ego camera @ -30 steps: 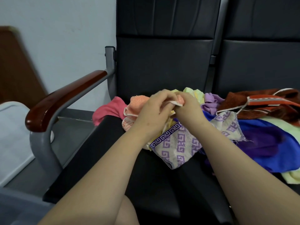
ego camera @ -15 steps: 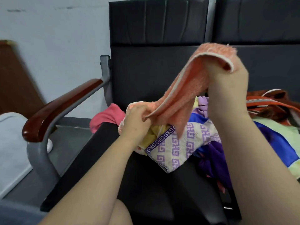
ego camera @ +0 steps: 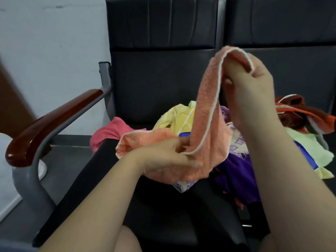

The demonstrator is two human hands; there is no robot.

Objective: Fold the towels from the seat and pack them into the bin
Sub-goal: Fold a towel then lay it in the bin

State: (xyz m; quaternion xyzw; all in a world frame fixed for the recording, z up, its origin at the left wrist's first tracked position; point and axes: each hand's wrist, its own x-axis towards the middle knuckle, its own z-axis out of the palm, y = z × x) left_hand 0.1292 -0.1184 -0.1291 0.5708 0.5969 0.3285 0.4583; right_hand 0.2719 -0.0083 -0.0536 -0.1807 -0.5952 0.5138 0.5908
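An orange towel [ego camera: 205, 110] with a white edge hangs stretched between both hands above the black seat [ego camera: 163, 206]. My right hand [ego camera: 254, 91] holds its top corner high, fingers curled round the cloth. Low down, my left hand [ego camera: 169, 157] pinches the towel's lower edge over the seat. Behind them lies a heap of towels: yellow [ego camera: 180, 117], pink [ego camera: 111, 131], purple [ego camera: 234, 175], light green [ego camera: 307, 144] and brown-orange [ego camera: 298, 113]. A white bin [ego camera: 7, 179] shows at the far left edge, mostly cut off.
A wooden armrest [ego camera: 52, 120] on a grey metal frame [ego camera: 29, 182] stands left of the seat. A second black seat back [ego camera: 283, 33] is on the right. A pale wall [ego camera: 51, 42] rises behind. My bare knee [ego camera: 125, 240] shows at the bottom.
Both hands picked the orange towel out of the heap. My right hand raised one corner high; my left hand slid along the lower edge, drawing the towel out toward me.
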